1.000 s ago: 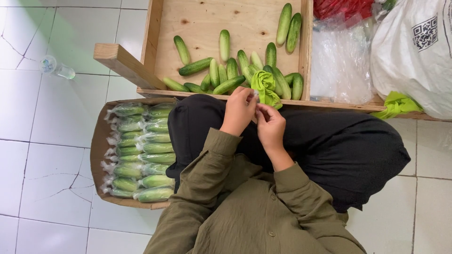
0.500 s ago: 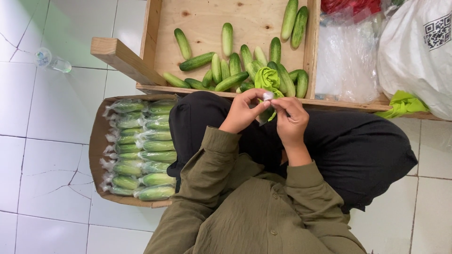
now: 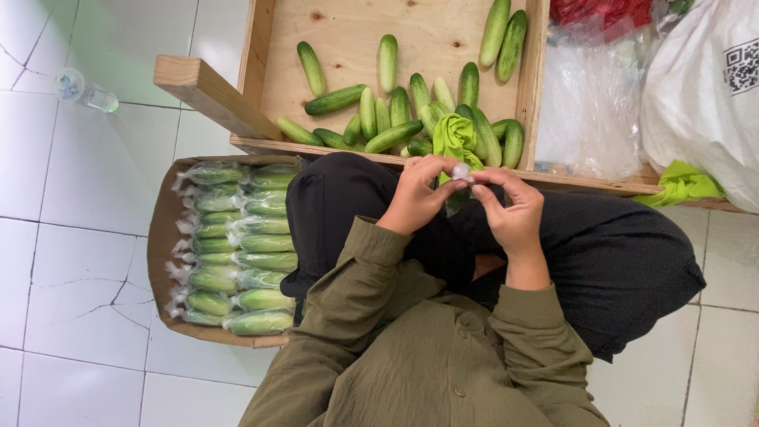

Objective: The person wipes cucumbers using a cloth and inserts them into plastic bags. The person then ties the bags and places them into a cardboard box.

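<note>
my left hand (image 3: 415,198) and right hand (image 3: 510,209) pinch one clear wrapped piece (image 3: 461,171) (contents unclear); one green cloth (image 3: 456,136) just beyond

The person wears an olive-green buttoned shirt with long cuffed sleeves and black trousers.

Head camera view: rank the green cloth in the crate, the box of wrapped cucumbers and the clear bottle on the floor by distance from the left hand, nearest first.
1. Green cloth, just above the left hand, in the wooden crate.
2. Box of wrapped cucumbers, to its left on the floor.
3. Clear bottle, far upper left on the tiles.
</note>
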